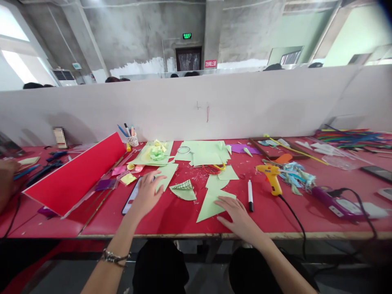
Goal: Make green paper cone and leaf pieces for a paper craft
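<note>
My left hand (149, 192) rests over a smartphone (131, 200), fingers apart and pointing toward a green paper sheet (167, 173). My right hand (234, 212) lies with spread fingers on the edge of a cut piece of light green paper (211, 204). Between the two hands sits a rolled green paper cone (183, 191) with a black grid drawn on it. A white marker (250, 196) with a black end lies right of my right hand. Farther right is a yellow hot glue gun (271, 177) with a black cord.
A red board (79, 175) leans on the left; beside it, at the edge, is another person's hand (7, 171). Green sheets (208, 153) and crumpled paper (157, 151) lie behind. A purple power strip (337, 204) and pipe cleaners (355, 138) are right. A white partition (171, 106) stands behind.
</note>
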`<state>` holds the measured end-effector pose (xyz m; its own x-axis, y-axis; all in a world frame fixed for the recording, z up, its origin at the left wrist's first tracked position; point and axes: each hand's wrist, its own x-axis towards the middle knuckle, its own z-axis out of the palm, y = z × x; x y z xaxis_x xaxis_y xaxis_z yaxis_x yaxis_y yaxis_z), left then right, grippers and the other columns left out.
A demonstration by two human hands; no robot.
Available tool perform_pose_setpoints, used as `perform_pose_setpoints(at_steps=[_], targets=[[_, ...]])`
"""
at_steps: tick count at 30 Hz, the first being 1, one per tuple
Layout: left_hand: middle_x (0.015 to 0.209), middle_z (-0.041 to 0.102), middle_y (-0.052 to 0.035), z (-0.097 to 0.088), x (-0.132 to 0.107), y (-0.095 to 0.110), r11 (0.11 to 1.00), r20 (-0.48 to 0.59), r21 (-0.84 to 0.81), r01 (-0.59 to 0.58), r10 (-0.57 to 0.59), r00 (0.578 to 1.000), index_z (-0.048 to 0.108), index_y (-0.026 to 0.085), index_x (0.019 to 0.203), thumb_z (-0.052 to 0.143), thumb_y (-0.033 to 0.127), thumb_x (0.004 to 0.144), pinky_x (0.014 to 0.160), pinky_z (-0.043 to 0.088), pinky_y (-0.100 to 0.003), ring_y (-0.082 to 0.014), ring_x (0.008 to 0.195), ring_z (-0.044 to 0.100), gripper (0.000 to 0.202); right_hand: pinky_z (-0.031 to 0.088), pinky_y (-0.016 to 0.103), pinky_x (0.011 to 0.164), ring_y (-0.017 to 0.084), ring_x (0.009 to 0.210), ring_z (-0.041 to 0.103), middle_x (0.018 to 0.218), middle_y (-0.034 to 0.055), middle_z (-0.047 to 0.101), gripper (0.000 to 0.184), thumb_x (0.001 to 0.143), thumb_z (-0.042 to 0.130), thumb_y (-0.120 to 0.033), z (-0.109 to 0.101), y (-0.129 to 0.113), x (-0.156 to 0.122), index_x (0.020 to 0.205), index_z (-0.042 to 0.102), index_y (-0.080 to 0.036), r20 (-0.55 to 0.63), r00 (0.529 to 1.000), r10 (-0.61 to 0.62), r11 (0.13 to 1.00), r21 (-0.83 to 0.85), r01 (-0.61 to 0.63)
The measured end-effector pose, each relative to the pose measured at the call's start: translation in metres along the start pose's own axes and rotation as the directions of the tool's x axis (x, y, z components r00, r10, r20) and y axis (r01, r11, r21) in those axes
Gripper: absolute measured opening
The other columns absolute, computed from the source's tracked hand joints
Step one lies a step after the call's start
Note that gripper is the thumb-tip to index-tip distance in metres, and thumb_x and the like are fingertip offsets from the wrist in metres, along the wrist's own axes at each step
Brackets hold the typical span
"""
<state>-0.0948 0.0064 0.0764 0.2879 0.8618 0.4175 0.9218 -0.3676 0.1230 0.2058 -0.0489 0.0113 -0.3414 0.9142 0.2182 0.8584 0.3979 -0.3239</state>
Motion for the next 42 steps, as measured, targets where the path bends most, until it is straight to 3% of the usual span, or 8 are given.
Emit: perform_pose_setpoints(at_steps=[5, 10, 14, 20, 26, 31, 36, 42], targets=[[0.124, 0.041, -0.0043, 0.008, -0.01, 0.061, 0.938, 0.208, -0.303, -0.169, 0.238, 0.949, 0.047, 0.027, 0.113, 0.044, 0.026, 0.082, 0.097, 0.032, -0.038, -0.021, 0.117, 0.034, 0.032, 0.035, 0.04, 0.085, 0.021, 0.097, 0.053, 0.103, 0.0068, 0.058, 0.024, 0.078, 0.052, -0.027, -0.005, 0.001, 0.015, 0.101, 0.058, -0.023, -0.007, 1.0, -0.014, 0.999, -0.032, 0.014], [0.126, 0.04, -0.007, 0.029, -0.009, 0.08, 0.902, 0.336, -0.413, -0.127, 0.28, 0.899, 0.039, 0.026, 0.122, 0.055, 0.028, 0.076, 0.091, 0.039, -0.036, -0.0228, 0.114, 0.041, 0.049, 0.032, 0.039, 0.087, 0.018, 0.084, 0.058, 0.086, 0.0058, 0.063, 0.02, 0.083, 0.043, -0.016, -0.005, 0.005, 0.019, 0.091, 0.061, -0.02, -0.033, 0.985, -0.172, 0.972, -0.168, 0.164], [0.121, 0.046, -0.0067, 0.032, -0.004, 0.079, 0.877, 0.258, -0.476, -0.067, 0.212, 0.943, 0.043, 0.026, 0.119, 0.052, 0.028, 0.079, 0.085, 0.043, -0.033, -0.0214, 0.108, 0.046, 0.041, 0.027, 0.04, 0.094, 0.017, 0.079, 0.058, 0.081, 0.0052, 0.065, 0.024, 0.08, 0.039, -0.006, -0.01, 0.011, 0.016, 0.085, 0.06, -0.017, -0.186, 0.965, -0.185, 0.971, -0.188, 0.15], [0.085, 0.057, -0.0033, 0.018, 0.003, 0.092, 0.729, 0.082, -0.679, -0.088, 0.195, 0.977, 0.058, 0.017, 0.088, 0.05, 0.034, 0.08, 0.073, 0.043, -0.025, -0.0138, 0.076, 0.054, 0.02, 0.034, 0.037, 0.087, 0.017, 0.075, 0.055, 0.077, 0.0034, 0.062, 0.017, 0.079, 0.041, -0.01, -0.031, 0.007, 0.016, 0.08, 0.056, -0.017, -0.358, 0.923, -0.143, 0.988, -0.004, 0.152], [0.076, 0.056, -0.0031, 0.011, 0.011, 0.109, 0.606, 0.036, -0.794, -0.036, 0.107, 0.994, 0.06, 0.015, 0.077, 0.048, 0.033, 0.081, 0.059, 0.041, -0.021, -0.0127, 0.069, 0.052, 0.022, 0.037, 0.03, 0.066, 0.016, 0.068, 0.051, 0.07, 0.0036, 0.056, 0.013, 0.082, 0.041, -0.017, -0.045, -0.005, 0.022, 0.075, 0.053, -0.016, -0.373, 0.925, -0.075, 0.991, 0.079, 0.112], [0.065, 0.053, -0.0019, 0.002, 0.015, 0.117, 0.647, 0.006, -0.762, -0.024, 0.044, 0.999, 0.058, 0.014, 0.063, 0.049, 0.035, 0.081, 0.056, 0.038, -0.021, -0.0118, 0.062, 0.05, 0.029, 0.033, 0.033, 0.077, 0.017, 0.076, 0.053, 0.076, 0.0031, 0.06, 0.01, 0.08, 0.052, -0.027, -0.055, -0.02, 0.028, 0.081, 0.055, -0.017, -0.409, 0.897, -0.169, 0.974, 0.071, 0.217], [0.056, 0.047, 0.0015, -0.012, 0.014, 0.128, 0.659, 0.001, -0.751, -0.037, 0.057, 0.998, 0.052, 0.014, 0.052, 0.055, 0.033, 0.077, 0.052, 0.033, -0.021, -0.0096, 0.055, 0.045, 0.031, 0.035, 0.026, 0.066, 0.012, 0.063, 0.052, 0.065, -0.0004, 0.06, 0.018, 0.083, 0.048, -0.026, -0.066, -0.033, 0.031, 0.071, 0.057, -0.018, -0.346, 0.93, -0.121, 0.92, 0.313, 0.236], [0.062, 0.054, 0.0002, -0.021, 0.012, 0.129, 0.433, 0.127, -0.896, 0.096, 0.042, 0.991, 0.061, 0.015, 0.074, 0.051, 0.033, 0.08, 0.054, 0.04, -0.02, -0.01, 0.057, 0.051, 0.021, 0.036, 0.021, 0.055, 0.012, 0.06, 0.052, 0.066, 0.0009, 0.061, 0.024, 0.085, 0.043, -0.028, -0.074, -0.035, 0.023, 0.071, 0.059, -0.017, -0.207, 0.975, -0.081, 0.844, 0.506, 0.178]])
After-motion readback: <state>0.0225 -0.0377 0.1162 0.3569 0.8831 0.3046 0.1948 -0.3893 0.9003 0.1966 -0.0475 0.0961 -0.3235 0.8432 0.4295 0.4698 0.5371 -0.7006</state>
